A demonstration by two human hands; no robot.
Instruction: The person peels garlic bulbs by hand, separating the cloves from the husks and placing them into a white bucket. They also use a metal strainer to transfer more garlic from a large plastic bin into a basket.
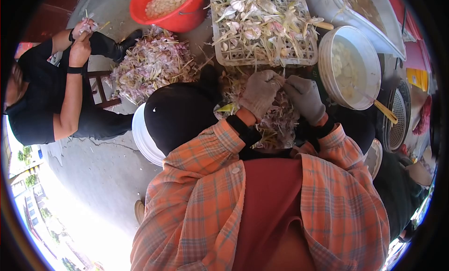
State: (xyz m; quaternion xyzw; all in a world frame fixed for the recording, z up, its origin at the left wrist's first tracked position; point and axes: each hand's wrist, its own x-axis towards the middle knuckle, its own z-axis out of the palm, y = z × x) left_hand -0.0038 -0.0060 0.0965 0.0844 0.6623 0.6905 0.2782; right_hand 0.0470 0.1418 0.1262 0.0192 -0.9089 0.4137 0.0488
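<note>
In a grey work glove, my left hand (259, 92) is closed, its fingertips pinched close to those of the other hand. My right hand (305, 97), gloved too, has its fingers pressed together and meets the left. Whatever sits between the fingertips is too small and covered to make out. Just beyond the hands stands a white plastic crate (266, 62) bearing garlic bulbs (252, 31) with dry stalks. Below my hands, between my legs, lies a heap of garlic skins (276, 123).
A red bucket (189, 18) holds pale garlic cloves (166, 2). A white bucket (327, 67) contains cloves and a yellow-handled tool (386, 112). Garlic skins and stalks (156, 65) pile up on the left, beside a seated person (47, 91) handling garlic. A wooden handle (322, 25) rests on the crate.
</note>
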